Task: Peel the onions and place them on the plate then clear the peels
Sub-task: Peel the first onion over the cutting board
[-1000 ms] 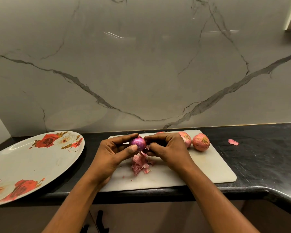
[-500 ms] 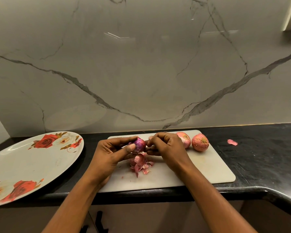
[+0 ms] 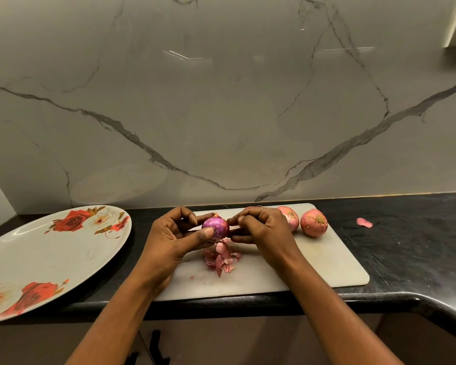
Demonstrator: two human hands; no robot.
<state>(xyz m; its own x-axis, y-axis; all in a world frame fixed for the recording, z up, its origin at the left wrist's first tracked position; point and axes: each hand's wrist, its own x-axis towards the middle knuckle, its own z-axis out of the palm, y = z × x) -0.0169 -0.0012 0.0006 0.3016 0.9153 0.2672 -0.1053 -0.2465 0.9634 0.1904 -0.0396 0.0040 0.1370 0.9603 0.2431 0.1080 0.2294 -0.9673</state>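
I hold a small, round, glossy purple onion, its dry skin mostly gone, in the air just above the middle of the white rectangular plastic cutting board. My left hand grips it from the left, with the thumb laid across its front and the curled fingers behind. My right hand meets it from the right, and its bent fingertips and thumb pinch at the onion's right side. I cannot tell whether a shred of skin sits between them.

On the cutting board, directly under the held onion, lies a loose heap of pink papery peels, with a few tiny crumbs scattered just to the heap's left. At the board's far right corner rest two unpeeled onions in dry pinkish-orange skin. The nearer one is partly hidden behind my right hand, and the other sits just beside it towards the board's right edge.

The cutting board lies on a black polished stone countertop. Off the board's right edge, a single pink peel scrap lies on that stone. Off the board's left edge sits a large white oval plate printed with red roses, with nothing on it. Behind the board rises a grey marble wall with dark veins.
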